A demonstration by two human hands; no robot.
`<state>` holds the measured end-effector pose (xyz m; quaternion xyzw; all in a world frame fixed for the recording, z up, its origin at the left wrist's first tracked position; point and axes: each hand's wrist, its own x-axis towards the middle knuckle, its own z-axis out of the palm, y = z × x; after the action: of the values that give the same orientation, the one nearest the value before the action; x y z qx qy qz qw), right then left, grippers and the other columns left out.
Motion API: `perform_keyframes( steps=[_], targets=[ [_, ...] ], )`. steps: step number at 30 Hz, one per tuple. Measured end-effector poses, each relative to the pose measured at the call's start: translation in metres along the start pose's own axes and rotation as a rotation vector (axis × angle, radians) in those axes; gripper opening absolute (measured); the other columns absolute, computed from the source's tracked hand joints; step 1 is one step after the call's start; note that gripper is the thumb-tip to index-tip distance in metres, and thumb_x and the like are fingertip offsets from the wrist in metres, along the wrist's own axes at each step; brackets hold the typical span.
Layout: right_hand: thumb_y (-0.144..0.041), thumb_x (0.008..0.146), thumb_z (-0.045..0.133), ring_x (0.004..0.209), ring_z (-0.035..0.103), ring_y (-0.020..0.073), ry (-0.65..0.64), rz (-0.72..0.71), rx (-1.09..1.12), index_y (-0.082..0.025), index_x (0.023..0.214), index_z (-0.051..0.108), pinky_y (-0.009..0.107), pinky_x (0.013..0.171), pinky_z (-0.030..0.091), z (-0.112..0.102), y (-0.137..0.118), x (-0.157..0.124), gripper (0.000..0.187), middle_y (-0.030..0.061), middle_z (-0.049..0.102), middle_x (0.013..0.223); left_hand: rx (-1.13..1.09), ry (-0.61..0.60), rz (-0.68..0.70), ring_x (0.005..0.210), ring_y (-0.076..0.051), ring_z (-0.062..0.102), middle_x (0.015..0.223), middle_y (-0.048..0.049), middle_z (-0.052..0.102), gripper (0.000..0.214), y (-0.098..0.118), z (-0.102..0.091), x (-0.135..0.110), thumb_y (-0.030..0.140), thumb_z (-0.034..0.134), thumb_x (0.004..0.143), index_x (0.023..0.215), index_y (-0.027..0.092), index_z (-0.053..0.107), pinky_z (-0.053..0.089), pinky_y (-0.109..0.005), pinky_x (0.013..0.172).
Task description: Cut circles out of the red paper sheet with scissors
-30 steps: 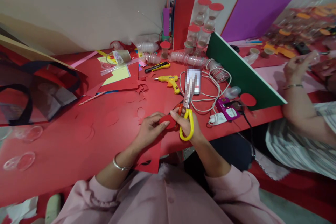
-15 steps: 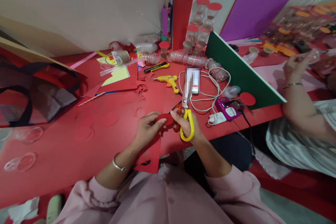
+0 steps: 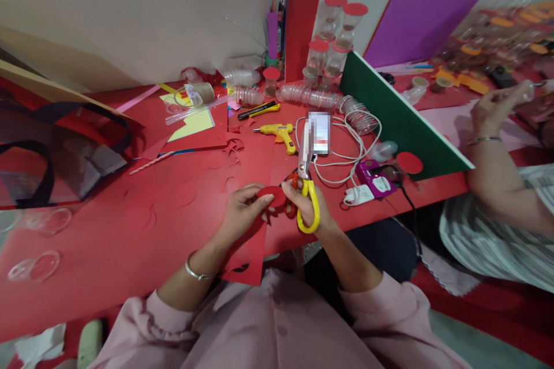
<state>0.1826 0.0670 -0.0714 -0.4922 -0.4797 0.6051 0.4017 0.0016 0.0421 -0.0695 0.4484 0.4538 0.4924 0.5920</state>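
Note:
Between thumb and fingers, my left hand [image 3: 246, 209] pinches a red paper circle [image 3: 274, 193] in front of my chest. The thumb of my right hand [image 3: 308, 203] touches the circle's right side. That same hand is closed around scissors [image 3: 314, 220], which have one yellow and one red handle loop. Their blades point away from me, apart from the paper. Under my left wrist, a red sheet [image 3: 247, 260] with a dark cut-out hangs over the table's front edge. Red paper scraps [image 3: 234, 147] lie beyond my hands.
Ahead are a yellow glue gun [image 3: 277, 131], a cutter knife [image 3: 258, 110], a phone [image 3: 321, 134] with a white cable and a purple power socket [image 3: 375, 179]. A green board [image 3: 398, 121] stands at right, beside a co-worker's arm [image 3: 491, 155]. Plastic cups [image 3: 309, 96] lie nested in rows behind.
My hands stay almost in place on the circle and the scissors. The scissor blades have tilted slightly left. The co-worker's hand at right has shifted slightly.

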Motion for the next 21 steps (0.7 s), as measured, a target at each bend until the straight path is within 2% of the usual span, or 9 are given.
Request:
perform_keyframes(
  steps=[4,8,12,15,18,21],
  targets=[
    [-0.064,0.092,0.071,0.046,0.053,0.0132,-0.014,-0.007,0.017,-0.019,0.077,0.061,0.025,0.047,0.041,-0.002,0.006,0.001,0.048,-0.0019,0.057,0.053,-0.048,0.026,-0.038,0.053,-0.014,0.062,0.075,-0.0028,0.067,0.025,0.000,-0.002,0.001,0.041,0.080,0.089,0.087,0.016,0.077,0.058,-0.029,0.050],
    [-0.064,0.091,0.072,0.044,0.051,0.0118,-0.012,-0.008,0.024,-0.019,0.078,0.062,0.024,0.045,0.040,-0.001,0.001,0.001,0.047,-0.0032,0.055,0.053,0.039,-0.024,0.009,0.059,-0.014,0.065,0.082,-0.0047,0.068,0.022,-0.005,-0.005,0.002,0.039,0.079,0.091,0.088,0.017,0.079,0.058,-0.029,0.055],
    [-0.067,0.083,0.077,0.043,0.054,0.0115,0.017,0.030,0.027,-0.019,0.082,0.063,0.023,0.043,0.040,0.002,-0.005,0.000,0.051,-0.0035,0.057,0.059,0.163,-0.098,0.105,0.074,-0.018,0.070,0.088,-0.0081,0.070,0.022,-0.012,-0.005,0.003,0.039,0.075,0.094,0.087,0.019,0.082,0.061,-0.033,0.069],
    [-0.070,0.075,0.082,0.044,0.055,0.0115,0.037,0.059,0.034,-0.018,0.083,0.063,0.023,0.044,0.041,0.004,-0.009,-0.001,0.056,-0.0039,0.057,0.062,0.199,-0.108,0.141,0.078,-0.020,0.070,0.090,-0.0095,0.072,0.023,-0.012,-0.004,0.003,0.040,0.075,0.093,0.086,0.019,0.082,0.062,-0.034,0.072],
    [-0.074,0.077,0.079,0.043,0.051,0.0114,0.022,0.049,0.019,-0.019,0.079,0.062,0.024,0.044,0.039,0.005,-0.011,-0.001,0.058,-0.0046,0.053,0.055,0.100,-0.072,0.058,0.070,-0.018,0.068,0.088,-0.0081,0.072,0.024,-0.008,-0.002,0.002,0.042,0.078,0.091,0.087,0.018,0.080,0.061,-0.033,0.067],
    [-0.079,0.082,0.071,0.045,0.051,0.0127,0.021,0.039,-0.009,-0.020,0.076,0.060,0.025,0.045,0.040,0.004,-0.006,-0.001,0.061,-0.0029,0.054,0.054,-0.038,0.000,-0.059,0.056,-0.013,0.062,0.080,-0.0048,0.070,0.026,-0.004,0.000,0.001,0.044,0.081,0.088,0.088,0.018,0.078,0.056,-0.028,0.054]
  ],
)
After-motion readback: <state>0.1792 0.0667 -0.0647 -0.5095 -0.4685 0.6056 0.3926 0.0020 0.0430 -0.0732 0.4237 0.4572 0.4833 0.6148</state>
